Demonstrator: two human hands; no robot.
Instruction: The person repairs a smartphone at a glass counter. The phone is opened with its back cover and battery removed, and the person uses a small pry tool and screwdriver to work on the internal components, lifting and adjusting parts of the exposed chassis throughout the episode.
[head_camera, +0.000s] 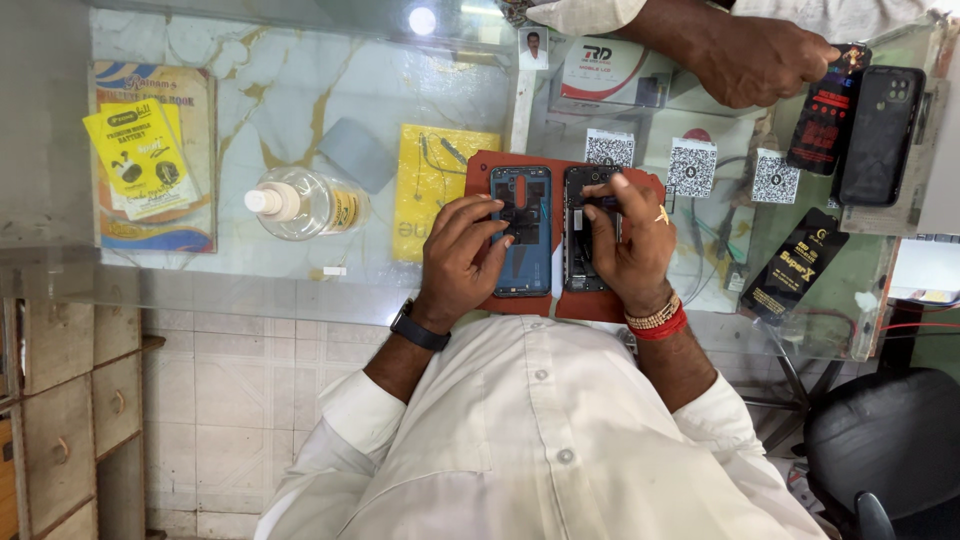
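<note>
On a red-brown mat (480, 165) on the glass counter lie two parts of an opened phone: a blue back shell (522, 270) at left and the black phone body (578, 250) with bare insides at right. My left hand (460, 262), with a dark watch at the wrist, pinches a small black part over the blue shell. My right hand (632, 245), wearing a ring and red and beaded bracelets, rests on the black body, its forefinger pressing near the top end.
A clear bottle (305, 203) with a white cap stands left of the mat, with yellow packets (140, 160) on a booklet farther left. Another person's hand (750, 55) rests at the top right beside a black phone (880, 135) and dark packages. Square code cards (692, 165) lie under the glass.
</note>
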